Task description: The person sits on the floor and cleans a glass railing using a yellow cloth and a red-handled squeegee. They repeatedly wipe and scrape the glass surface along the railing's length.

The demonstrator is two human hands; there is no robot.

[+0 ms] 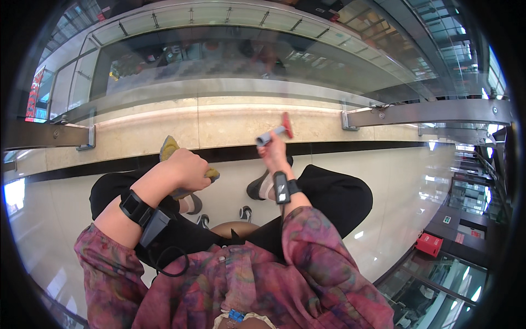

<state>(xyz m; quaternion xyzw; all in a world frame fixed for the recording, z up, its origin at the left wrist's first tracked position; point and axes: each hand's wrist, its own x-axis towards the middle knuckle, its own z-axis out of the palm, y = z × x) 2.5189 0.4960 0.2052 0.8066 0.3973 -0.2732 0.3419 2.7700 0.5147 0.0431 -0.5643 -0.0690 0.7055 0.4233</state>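
Observation:
My left hand (190, 169) is closed around a yellow and grey cleaning cloth (169, 149), which sticks out on both sides of the fist, above the floor by the stone ledge. My right hand (273, 151) grips the grey handle of a small scraper (271, 135). Its red head (287, 125) is over the beige stone ledge (230, 123), at the foot of a glass panel; whether it touches the stone I cannot tell. Black devices are strapped to both wrists.
Metal rails (427, 114) with brackets stand at both sides of the glass panel (230, 61). A black strip (234, 152) edges the glossy tiled floor (394, 185). My bent knees spread beside a brown round seat (234, 229). A red box (429, 244) stands far right.

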